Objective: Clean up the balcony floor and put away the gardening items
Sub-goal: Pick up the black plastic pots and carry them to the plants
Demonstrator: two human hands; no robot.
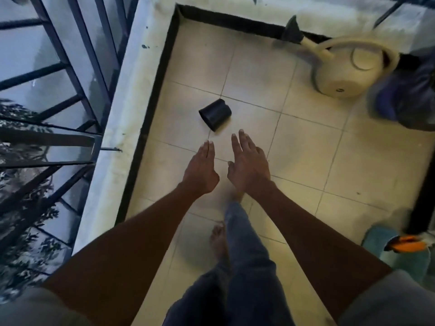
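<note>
Hands (pixel 202 169) empty; black pot (pixel 215 115) toppled.

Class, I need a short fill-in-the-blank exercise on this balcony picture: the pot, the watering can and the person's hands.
1. The black pot lies on its ____ on the tiled floor.
2. The left hand and right hand hold ____.
3. The cream watering can stands at the far ____ of the floor.
4. The person's feet are ____.

Missing words: side; nothing; right; bare
</note>
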